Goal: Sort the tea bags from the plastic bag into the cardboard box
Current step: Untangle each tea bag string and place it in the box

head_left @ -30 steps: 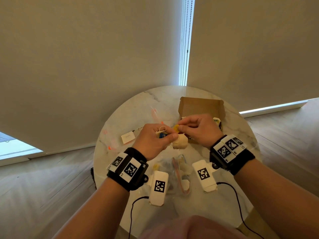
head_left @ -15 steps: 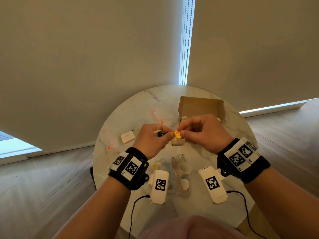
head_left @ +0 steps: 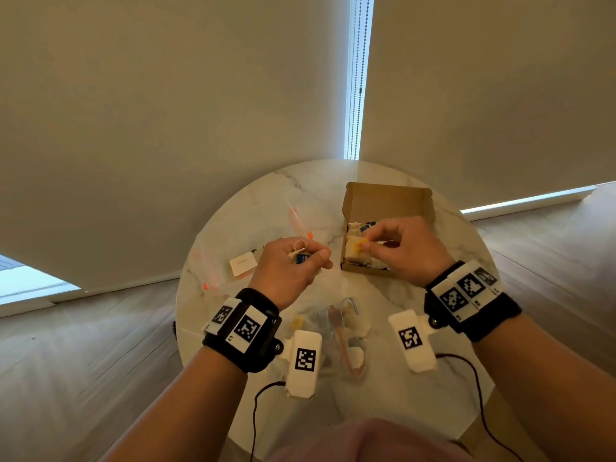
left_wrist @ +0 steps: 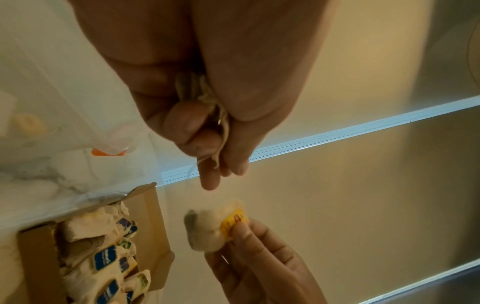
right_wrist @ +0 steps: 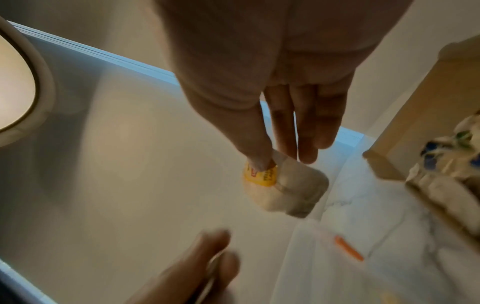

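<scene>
A home room: round marble table (head_left: 253, 208), wood floor (head_left: 83, 345), roller blinds (head_left: 166, 95) drawn.

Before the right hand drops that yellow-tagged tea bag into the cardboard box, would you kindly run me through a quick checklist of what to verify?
1. Right hand grips the yellow-tagged tea bag: ok, pinched at the yellow tag between thumb and fingers.
2. Tea bag is over the cardboard box: ok in the head view, above its left end.
3. Box lid open: ok, flap stands up at the back.
4. Room left in the box: cannot tell; tea bags already fill the part that shows.
5. Left hand clear of the box: ok, it is apart to the left, holding a blue-tagged tea bag.
6. String free between the two bags: cannot tell.
</scene>
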### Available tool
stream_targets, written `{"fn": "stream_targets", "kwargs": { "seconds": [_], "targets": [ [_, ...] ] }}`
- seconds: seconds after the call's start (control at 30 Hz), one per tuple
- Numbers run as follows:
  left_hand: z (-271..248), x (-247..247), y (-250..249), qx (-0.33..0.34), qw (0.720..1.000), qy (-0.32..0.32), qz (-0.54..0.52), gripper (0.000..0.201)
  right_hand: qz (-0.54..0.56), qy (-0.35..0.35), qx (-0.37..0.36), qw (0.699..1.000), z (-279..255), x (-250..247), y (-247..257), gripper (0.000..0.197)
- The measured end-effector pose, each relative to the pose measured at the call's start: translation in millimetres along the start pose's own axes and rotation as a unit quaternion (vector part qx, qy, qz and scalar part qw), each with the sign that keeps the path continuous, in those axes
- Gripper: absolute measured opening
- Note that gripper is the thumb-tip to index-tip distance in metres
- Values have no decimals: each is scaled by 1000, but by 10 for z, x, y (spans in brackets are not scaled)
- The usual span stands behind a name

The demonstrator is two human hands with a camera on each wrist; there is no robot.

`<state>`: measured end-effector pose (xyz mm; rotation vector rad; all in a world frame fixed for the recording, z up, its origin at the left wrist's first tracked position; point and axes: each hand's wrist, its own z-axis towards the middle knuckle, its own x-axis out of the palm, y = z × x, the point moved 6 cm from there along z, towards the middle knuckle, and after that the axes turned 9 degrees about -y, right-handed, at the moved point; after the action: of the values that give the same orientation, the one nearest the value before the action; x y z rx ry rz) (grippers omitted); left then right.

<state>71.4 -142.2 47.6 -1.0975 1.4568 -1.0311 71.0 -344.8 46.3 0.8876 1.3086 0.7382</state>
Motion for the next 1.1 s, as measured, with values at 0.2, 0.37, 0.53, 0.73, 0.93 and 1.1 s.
{"fn": "stream_targets", "kwargs": {
  "seconds": [0.2,0.37,0.53,0.73,0.93,1.1],
  "targets": [
    [88,-21,141,-36,999,-19,3,12,-102,-78,82,988,521,-313,-748,2],
    [197,-45,277,-69,997,-36,11,15,-145,-58,156,975,767,-106,-1361,5],
    [299,-41,385,-92,994,-50,7,18,-178,5,173,969,876,320,-1642,8],
    [388,0,470,-114,992,-46,-7,20,-318,38,147,936,985,408,-1738,10],
    [412,64,467,-161,983,-42,-73,55,-377,66,99,918,984,454,-1692,17],
    [396,93,473,-224,962,-35,-155,64,-429,142,75,889,910,504,-1536,33]
  ]
}}
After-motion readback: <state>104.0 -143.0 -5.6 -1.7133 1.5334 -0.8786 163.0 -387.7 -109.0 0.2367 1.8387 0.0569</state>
